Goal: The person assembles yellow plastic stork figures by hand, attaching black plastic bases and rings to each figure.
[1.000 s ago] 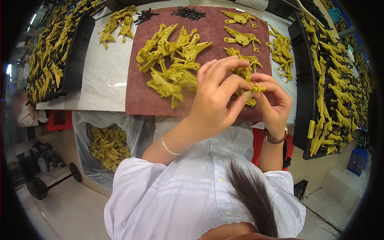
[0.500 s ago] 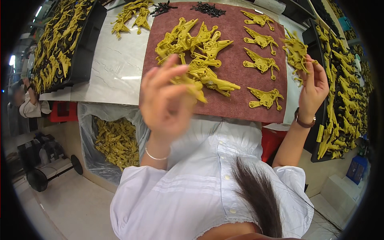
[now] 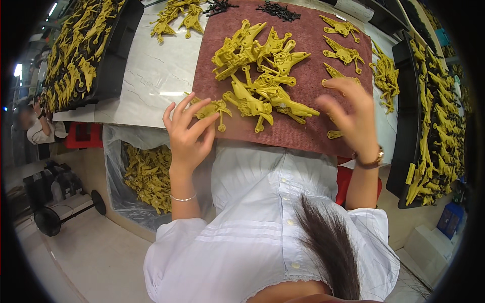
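Note:
My left hand [image 3: 188, 135] is at the mat's near left, fingers spread. Its fingertips reach over a yellow moulded part [image 3: 216, 108] with a pointed end and a short arm; whether they grip it I cannot tell. Over the mat's right side my right hand [image 3: 356, 113] is slightly blurred, fingers and thumb apart, with nothing seen in them. It partly covers a column of similar yellow parts [image 3: 345, 54] laid out singly. Between my hands lies a loose heap of yellow parts [image 3: 283, 98] on the reddish-brown mat [image 3: 298, 136].
Yellow parts fill a black tray [image 3: 113, 55] at left and another tray [image 3: 406, 126] at right. More yellow parts [image 3: 386, 76] lie right of the mat. Small black pieces [image 3: 280, 11] sit at the far edge. A plastic-lined bin [image 3: 113, 166] holds parts below left.
My right hand has let go of a yellow part at the mat's right and moved left over the mat. My left hand has drawn back from the heap toward the mat's left edge.

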Demonstrator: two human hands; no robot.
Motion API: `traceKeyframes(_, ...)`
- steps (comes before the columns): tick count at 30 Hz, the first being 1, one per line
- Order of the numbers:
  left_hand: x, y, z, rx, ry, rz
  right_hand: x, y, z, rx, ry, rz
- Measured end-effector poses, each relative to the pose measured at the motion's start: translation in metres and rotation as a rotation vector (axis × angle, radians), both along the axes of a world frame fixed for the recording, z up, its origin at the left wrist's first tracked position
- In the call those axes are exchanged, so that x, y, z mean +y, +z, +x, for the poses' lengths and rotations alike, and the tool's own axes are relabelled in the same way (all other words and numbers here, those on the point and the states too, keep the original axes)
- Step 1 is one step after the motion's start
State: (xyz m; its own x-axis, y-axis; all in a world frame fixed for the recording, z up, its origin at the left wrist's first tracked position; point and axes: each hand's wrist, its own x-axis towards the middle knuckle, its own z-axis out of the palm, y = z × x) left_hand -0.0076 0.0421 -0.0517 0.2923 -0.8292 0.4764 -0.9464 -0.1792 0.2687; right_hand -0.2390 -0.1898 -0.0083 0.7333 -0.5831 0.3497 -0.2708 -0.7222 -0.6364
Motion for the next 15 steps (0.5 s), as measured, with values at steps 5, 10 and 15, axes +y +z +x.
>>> traceKeyframes(5,-0.018,0.018,-0.02,0.245,-0.018,-0.122,0.029,-0.016,0.014,0.138,0.114,-0.003)
traceKeyframes(10,-0.048,0.018,-0.055,0.183,-0.024,-0.047,0.027,-0.008,0.005,-0.027,0.015,0.074)
traceKeyframes(15,-0.055,0.004,-0.065,0.167,0.064,-0.042,0.01,0.003,-0.02,-0.129,-0.193,0.061)
